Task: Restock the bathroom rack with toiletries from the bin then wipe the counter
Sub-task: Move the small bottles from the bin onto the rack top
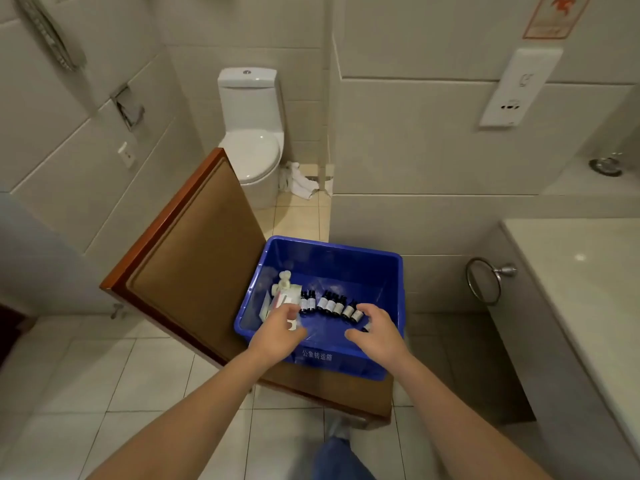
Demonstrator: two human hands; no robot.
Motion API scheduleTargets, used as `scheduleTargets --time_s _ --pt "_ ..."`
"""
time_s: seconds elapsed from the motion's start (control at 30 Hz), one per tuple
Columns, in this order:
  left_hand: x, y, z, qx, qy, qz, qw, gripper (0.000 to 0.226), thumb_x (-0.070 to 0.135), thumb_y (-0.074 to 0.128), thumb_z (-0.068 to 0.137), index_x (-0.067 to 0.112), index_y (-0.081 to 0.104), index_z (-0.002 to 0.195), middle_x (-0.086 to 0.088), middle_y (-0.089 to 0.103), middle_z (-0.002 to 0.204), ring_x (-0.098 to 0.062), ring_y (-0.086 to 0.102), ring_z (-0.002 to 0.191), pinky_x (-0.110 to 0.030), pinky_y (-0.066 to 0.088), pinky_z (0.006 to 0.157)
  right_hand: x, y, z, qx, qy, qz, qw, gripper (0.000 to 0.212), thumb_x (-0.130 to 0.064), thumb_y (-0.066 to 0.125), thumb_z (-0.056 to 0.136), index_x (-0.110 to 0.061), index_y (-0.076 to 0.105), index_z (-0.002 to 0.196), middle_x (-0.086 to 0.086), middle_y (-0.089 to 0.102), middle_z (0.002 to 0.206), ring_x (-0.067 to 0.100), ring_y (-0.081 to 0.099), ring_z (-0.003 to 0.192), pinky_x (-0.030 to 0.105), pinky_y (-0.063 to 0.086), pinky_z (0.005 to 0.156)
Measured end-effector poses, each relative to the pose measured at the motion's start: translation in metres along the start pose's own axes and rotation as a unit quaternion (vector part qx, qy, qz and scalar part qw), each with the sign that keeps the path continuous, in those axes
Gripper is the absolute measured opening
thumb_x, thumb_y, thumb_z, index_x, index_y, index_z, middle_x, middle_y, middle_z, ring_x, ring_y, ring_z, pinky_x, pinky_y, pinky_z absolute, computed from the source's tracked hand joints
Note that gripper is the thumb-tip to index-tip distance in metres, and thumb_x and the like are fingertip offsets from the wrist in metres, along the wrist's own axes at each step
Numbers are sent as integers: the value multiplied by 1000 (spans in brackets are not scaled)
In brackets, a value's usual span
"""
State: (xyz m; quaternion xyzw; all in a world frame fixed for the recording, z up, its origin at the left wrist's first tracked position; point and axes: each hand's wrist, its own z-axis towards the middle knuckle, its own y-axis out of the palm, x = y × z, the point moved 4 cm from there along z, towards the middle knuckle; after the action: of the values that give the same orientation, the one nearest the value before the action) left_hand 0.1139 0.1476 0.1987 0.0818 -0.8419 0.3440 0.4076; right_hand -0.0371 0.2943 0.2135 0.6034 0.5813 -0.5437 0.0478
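A blue plastic bin (388,271) stands on a brown wooden stand (194,258). Inside lies a row of several small dark bottles with pale labels (332,304), and at the left a white pump bottle (284,280) and white packets (285,299). My left hand (277,336) reaches over the near rim above the packets, its fingers loosely curled and the thumb spread. My right hand (379,336) hovers over the right end of the bottle row with the thumb spread too. One small bottle (366,328) shows under its fingers. Neither hand plainly grips anything.
The pale counter (588,289) runs along the right, with a chrome towel ring (485,282) on its side. A toilet (252,143) stands at the back, crumpled white cloth (298,181) beside it on the tiled floor. My leg (339,455) is below the stand.
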Motion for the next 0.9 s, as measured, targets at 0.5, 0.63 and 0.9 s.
scheduleTargets --time_s 0.5,0.63,0.9 --pt "-22 22 126 -36 -116 -17 992 47 15 63 89 18 46 133 2 53 124 -17 58 105 -35 51 93 40 11 146 -84 79 7 993 64 -28 68 86 -20 39 143 2 37 147 21 45 127 32 46 94" --pt "-41 34 153 -54 -150 -21 987 47 13 64 88 16 46 132 0 53 123 -16 57 104 -30 49 90 59 26 173 -107 106 15 989 64 -30 69 83 -21 42 141 3 39 146 24 44 129 43 46 100" --pt "-83 60 217 -89 -171 9 981 52 14 63 88 17 43 137 0 50 127 -19 58 102 -34 50 90 89 69 226 -96 142 30 985 65 -23 70 84 -18 41 142 5 41 146 22 47 127 32 44 98"
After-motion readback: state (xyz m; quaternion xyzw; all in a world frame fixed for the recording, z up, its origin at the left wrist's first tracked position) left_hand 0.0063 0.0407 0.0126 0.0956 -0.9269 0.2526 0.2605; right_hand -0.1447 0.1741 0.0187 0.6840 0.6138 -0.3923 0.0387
